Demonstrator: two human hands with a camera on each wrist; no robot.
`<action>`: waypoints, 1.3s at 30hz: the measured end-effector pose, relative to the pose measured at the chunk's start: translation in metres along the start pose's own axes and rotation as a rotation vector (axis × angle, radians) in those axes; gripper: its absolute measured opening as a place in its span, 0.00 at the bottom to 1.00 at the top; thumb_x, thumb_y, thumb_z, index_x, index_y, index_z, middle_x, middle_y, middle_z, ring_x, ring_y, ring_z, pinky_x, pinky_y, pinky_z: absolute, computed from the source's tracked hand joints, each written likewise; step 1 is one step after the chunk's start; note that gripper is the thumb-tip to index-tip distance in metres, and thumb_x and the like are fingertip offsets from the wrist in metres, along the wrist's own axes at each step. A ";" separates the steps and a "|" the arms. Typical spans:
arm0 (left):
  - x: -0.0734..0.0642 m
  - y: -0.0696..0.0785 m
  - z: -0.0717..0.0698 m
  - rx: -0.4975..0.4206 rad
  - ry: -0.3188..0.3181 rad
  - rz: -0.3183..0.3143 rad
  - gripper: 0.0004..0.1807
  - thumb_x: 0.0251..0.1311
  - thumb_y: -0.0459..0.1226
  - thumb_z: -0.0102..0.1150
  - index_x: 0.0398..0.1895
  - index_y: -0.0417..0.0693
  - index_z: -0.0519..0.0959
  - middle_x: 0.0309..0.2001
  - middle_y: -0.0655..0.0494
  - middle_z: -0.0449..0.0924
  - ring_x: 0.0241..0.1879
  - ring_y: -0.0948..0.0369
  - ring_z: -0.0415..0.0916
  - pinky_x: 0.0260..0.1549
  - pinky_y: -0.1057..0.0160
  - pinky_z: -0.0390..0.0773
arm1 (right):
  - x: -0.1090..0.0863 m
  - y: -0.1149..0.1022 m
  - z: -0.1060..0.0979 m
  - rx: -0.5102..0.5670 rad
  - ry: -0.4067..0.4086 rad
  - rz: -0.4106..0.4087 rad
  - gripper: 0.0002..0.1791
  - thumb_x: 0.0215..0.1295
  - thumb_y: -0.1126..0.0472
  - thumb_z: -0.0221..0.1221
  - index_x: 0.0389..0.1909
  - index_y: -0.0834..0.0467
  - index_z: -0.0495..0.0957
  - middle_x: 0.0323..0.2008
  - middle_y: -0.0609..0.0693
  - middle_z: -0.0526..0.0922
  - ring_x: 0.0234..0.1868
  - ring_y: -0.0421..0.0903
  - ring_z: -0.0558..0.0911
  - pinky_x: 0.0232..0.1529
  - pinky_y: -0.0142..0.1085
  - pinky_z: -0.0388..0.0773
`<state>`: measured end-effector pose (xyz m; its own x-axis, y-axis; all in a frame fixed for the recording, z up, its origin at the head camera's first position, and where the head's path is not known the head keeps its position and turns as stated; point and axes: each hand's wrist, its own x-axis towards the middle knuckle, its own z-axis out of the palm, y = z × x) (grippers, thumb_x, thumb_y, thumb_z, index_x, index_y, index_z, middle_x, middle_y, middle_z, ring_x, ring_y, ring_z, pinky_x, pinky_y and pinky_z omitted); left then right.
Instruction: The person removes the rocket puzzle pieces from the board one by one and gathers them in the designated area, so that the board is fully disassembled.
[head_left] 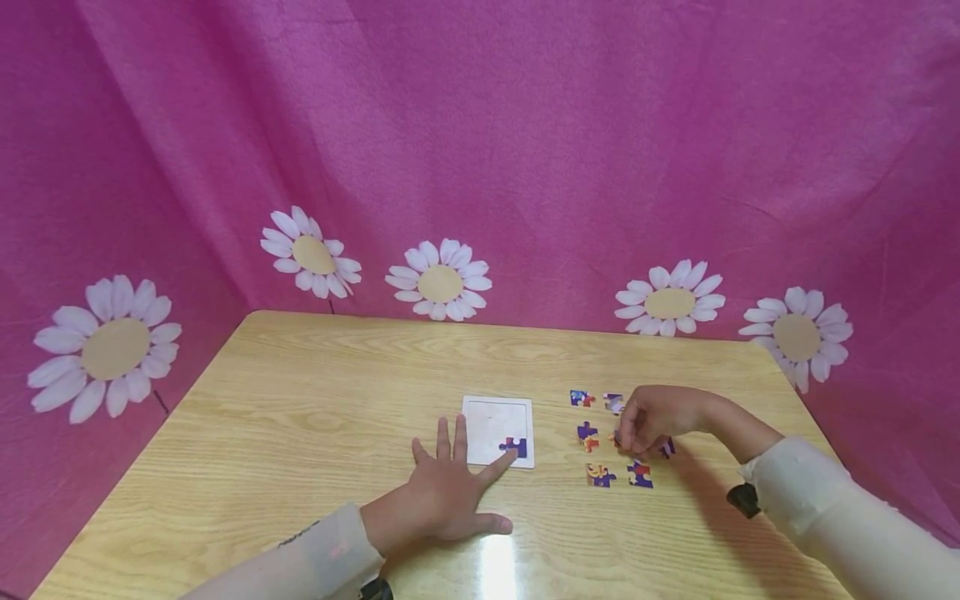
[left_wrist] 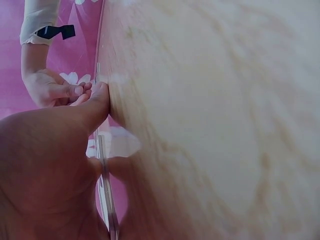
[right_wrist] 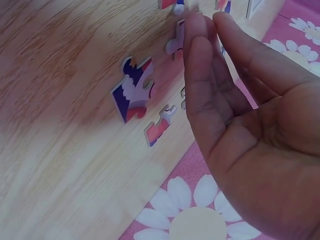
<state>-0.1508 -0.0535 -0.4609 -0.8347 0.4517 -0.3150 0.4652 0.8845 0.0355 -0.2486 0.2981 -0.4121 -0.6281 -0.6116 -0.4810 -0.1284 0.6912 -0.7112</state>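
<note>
My left hand (head_left: pixel 450 496) lies with fingers spread on the table, its index fingertip touching a purple jigsaw puzzle piece (head_left: pixel 513 444). This piece lies in the lower right corner of a white square puzzle tray (head_left: pixel 529 417). On the right side, my right hand (head_left: pixel 660 417) reaches down among loose puzzle pieces, its thumb and fingers drawn together. A puzzle piece (head_left: pixel 617 437) shows at those fingertips, mostly hidden by the hand. In the right wrist view the right hand (right_wrist: pixel 250 110) partly covers several pieces, while a purple and pink puzzle piece (right_wrist: pixel 132 90) lies beside the fingers.
Loose pieces lie in rough rows right of the tray, among them a blue and red one (head_left: pixel 581 398) and an orange one (head_left: pixel 600 475). The wooden table (head_left: pixel 337 375) ends at a pink curtain (head_left: pixel 480 167) printed with large daisies.
</note>
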 end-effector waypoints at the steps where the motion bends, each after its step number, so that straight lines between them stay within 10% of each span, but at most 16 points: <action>1: 0.000 0.000 0.000 0.000 0.001 0.000 0.52 0.51 0.84 0.37 0.81 0.88 0.43 0.80 0.27 0.37 0.77 0.26 0.38 0.59 0.17 0.55 | 0.001 -0.001 0.000 0.003 -0.001 -0.003 0.08 0.62 0.78 0.60 0.34 0.66 0.87 0.30 0.52 0.86 0.28 0.42 0.79 0.30 0.35 0.79; 39: -0.001 0.002 -0.002 0.021 0.007 0.000 0.52 0.51 0.84 0.37 0.81 0.88 0.44 0.79 0.25 0.39 0.77 0.26 0.40 0.58 0.18 0.58 | 0.083 -0.058 0.023 -0.032 0.034 -0.161 0.09 0.64 0.69 0.66 0.44 0.68 0.86 0.39 0.57 0.90 0.37 0.41 0.84 0.45 0.36 0.83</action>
<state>-0.1498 -0.0524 -0.4584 -0.8366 0.4525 -0.3087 0.4712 0.8819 0.0158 -0.2755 0.1980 -0.4225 -0.6232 -0.7022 -0.3443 -0.2535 0.5978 -0.7605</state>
